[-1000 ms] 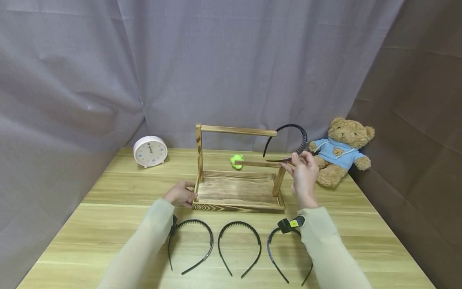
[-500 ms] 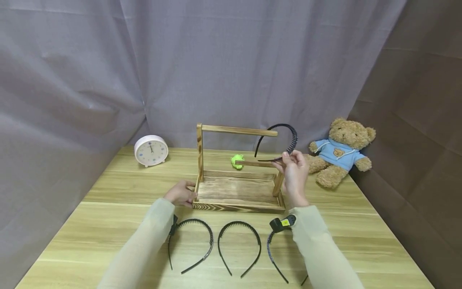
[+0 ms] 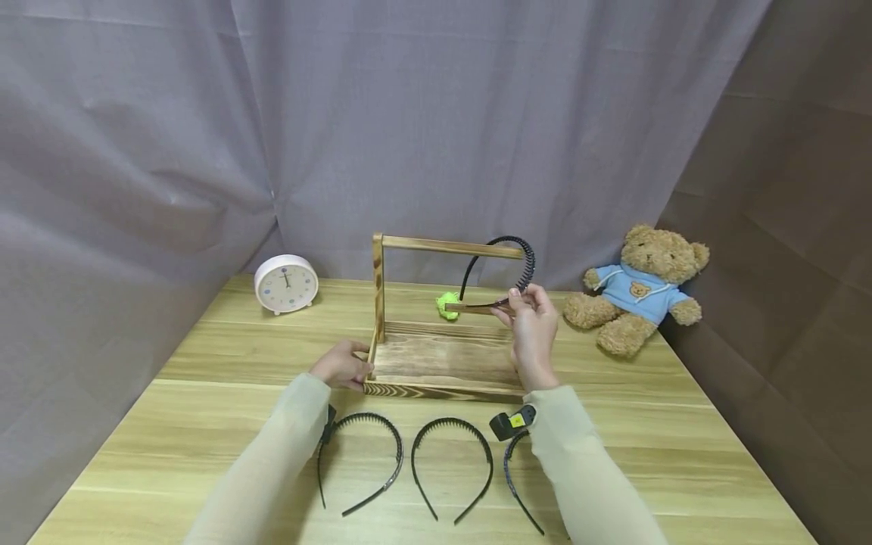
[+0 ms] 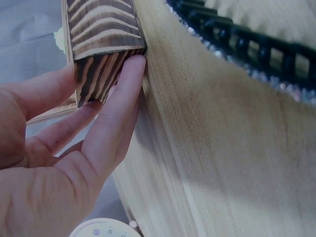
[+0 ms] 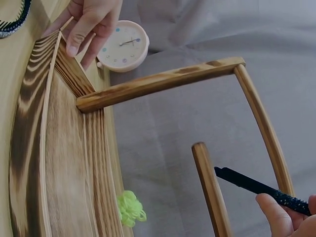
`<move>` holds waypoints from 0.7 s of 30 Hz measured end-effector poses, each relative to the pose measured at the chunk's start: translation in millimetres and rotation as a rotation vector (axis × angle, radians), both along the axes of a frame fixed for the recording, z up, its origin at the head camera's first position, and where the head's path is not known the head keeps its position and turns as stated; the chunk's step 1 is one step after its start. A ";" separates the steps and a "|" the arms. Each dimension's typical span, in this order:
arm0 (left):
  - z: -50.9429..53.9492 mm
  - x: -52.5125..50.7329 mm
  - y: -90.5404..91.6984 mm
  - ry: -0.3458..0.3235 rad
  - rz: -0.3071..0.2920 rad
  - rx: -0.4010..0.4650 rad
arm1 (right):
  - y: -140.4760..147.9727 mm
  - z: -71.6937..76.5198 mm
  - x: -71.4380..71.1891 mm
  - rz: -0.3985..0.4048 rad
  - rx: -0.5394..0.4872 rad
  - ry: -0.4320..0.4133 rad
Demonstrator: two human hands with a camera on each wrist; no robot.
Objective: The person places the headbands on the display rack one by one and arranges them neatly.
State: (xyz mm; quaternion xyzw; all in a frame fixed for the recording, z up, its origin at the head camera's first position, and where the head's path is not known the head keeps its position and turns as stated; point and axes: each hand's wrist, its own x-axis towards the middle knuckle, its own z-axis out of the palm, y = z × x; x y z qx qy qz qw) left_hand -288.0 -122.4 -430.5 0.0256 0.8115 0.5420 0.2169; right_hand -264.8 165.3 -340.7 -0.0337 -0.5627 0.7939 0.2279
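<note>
My right hand (image 3: 534, 329) pinches a black toothed headband (image 3: 530, 265) by its lower side, at the right end of the wooden rack (image 3: 443, 359). In the head view the headband's curve crosses the rack's upper bar (image 3: 443, 245) near that bar's free right end. One narrow leg of the headband (image 5: 252, 184) points toward the lower bar (image 5: 210, 187) in the right wrist view; whether they touch, I cannot tell. With thumb and fingers on either side of the tray's left end, my left hand (image 4: 79, 148) grips the rack.
Several more headbands lie in front of the rack: a sparkly one (image 3: 397, 446), a plain black one (image 3: 450, 421) and a bluish one (image 3: 507, 463) partly under the right sleeve. Behind stand a clock (image 3: 286, 284), a green fuzzy ball (image 3: 446, 300) and a teddy bear (image 3: 640, 291).
My right hand has moved left with the headband, bringing its curve from beyond the upper bar's tip to across the bar. The left hand and rack have stayed in place.
</note>
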 end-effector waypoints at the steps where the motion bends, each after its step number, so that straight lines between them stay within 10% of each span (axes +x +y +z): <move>1: 0.0 0.0 0.1 -0.001 0.000 -0.003 | -1.9 -0.2 -0.2 0.005 0.005 -0.005; 21: 0.6 0.2 -1.0 -0.021 -0.008 0.020 | -40.0 -0.1 -4.9 0.082 0.075 -0.019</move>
